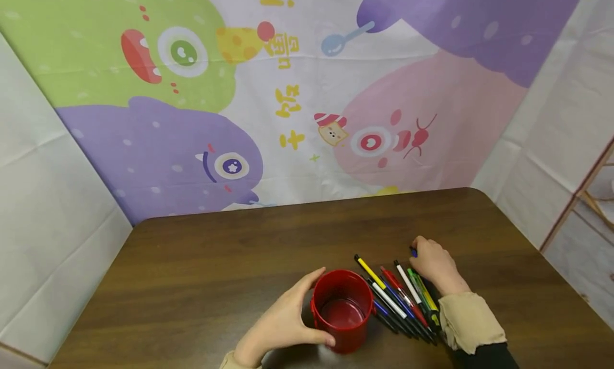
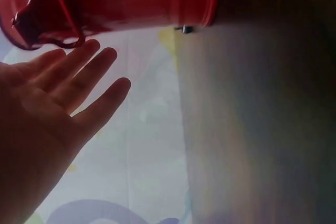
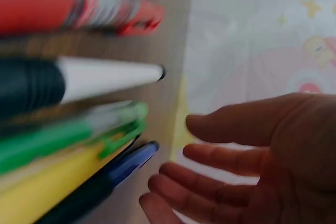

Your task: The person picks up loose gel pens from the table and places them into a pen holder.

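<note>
On woodgrain tabletop (image 1: 216, 267), wide left grip (image 1: 287, 317) around glossy cylindrical cup (image 1: 349, 339), loose right grip (image 1: 434, 262) beside slim pens (image 1: 390, 303)

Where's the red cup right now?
In the head view, the red cup stands on the table, low and just right of centre, between the left hand and the pens.

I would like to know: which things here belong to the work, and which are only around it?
Seemingly in the work:
cup, at the left hand
pens, near the right hand

Only around it:
table
cloth
pole
</note>
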A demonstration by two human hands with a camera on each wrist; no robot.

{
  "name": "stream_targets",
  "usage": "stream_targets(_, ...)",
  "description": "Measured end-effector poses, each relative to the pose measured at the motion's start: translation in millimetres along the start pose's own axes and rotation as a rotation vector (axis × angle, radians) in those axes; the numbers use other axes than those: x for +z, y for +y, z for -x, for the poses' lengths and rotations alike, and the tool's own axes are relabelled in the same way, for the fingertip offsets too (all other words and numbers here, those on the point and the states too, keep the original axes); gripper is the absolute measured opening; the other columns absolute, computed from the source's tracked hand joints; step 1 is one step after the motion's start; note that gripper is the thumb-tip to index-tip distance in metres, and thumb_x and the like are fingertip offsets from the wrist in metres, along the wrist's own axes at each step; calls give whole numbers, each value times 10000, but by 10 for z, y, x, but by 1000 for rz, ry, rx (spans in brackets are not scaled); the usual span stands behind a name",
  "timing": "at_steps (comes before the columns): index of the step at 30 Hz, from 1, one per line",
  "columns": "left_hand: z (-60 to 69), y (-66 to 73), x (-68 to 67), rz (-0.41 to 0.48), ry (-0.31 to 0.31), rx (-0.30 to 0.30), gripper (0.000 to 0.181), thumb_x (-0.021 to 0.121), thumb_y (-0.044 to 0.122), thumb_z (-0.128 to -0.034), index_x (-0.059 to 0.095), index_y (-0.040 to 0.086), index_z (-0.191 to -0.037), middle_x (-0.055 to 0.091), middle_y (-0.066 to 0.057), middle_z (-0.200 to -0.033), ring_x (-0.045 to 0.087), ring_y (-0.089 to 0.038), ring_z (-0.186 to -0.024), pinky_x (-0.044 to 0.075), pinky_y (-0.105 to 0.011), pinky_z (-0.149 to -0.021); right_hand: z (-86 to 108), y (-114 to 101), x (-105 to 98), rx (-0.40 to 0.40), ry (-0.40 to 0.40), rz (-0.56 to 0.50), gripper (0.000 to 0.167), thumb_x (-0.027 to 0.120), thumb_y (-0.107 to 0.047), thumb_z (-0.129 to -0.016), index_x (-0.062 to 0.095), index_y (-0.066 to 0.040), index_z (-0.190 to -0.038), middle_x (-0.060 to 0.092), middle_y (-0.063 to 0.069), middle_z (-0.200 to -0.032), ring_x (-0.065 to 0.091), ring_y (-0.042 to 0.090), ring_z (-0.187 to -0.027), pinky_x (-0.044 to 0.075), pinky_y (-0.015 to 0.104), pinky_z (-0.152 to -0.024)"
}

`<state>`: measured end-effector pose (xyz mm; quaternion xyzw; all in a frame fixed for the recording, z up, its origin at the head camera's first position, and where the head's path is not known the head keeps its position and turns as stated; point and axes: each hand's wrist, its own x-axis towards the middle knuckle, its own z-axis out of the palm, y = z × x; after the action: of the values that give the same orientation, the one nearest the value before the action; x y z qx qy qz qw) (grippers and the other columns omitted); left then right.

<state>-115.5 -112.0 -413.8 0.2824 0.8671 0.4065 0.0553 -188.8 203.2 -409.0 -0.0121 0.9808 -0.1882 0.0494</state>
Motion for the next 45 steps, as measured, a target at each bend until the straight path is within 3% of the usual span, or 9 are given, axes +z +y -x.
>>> stream_targets(4,1,-9,62,-13,12,46,997,748,587,-599,268,260,-1409,418,96,-1355,432,-120,-1213,418,-405,-959,-68,111,55,66,-27,0,276,612,-127,-809,514,92,-944,570,230,-855,562,355,-761,464,472,-656)
stream_targets(10,-3,-30,112,-32,34,102,930,758,564,-599,313,298,-1372,463,115,-1277,473,-70,-1133,456,-328,-906,-120,183,105,73,-30,-41,279,662,-129,-777,483,70,-856,563,186,-761,563,303,-667,461,447,-618)
stream_targets(23,-12,-45,122,-58,57,129,897,783,509,-611,338,285,-1356,484,109,-1220,486,-57,-1091,463,-307,-887,-110,121,60,39,-23,-13,326,558,-27,-756,452,170,-993,563,254,-765,552,338,-648,441,428,-560)
stream_targets(31,-18,-67,125,-64,65,142,893,792,498,-605,351,272,-1348,488,104,-1210,482,-53,-1084,461,-301,-886,-45,-83,-62,-16,107,-26,362,551,-7,-762,431,169,-1055,558,327,-872,563,436,-731,461,502,-613)
stream_targets(34,-23,-70,128,-64,63,144,895,786,510,-606,346,277,-1350,483,108,-1213,481,-52,-1085,461,-301,-884,3,-176,-119,-33,135,-52,468,534,19,-775,386,144,-1200,561,310,-903,528,332,-620,423,403,-510)
stream_targets(38,-30,-65,127,-60,58,142,898,784,514,-606,343,278,-1352,483,103,-1212,485,-55,-1082,462,-300,-881,78,-292,-179,-82,219,-76,551,511,58,-756,383,68,-1291,562,293,-940,456,248,-569,348,331,-468)
stream_targets(45,-32,-57,125,-53,54,135,903,790,502,-605,337,276,-1353,482,94,-1215,489,-60,-1085,460,-307,-889,204,-467,-269,-170,416,-117,537,540,60,-750,441,-6,-1274,548,250,-912,555,337,-657,457,465,-545)
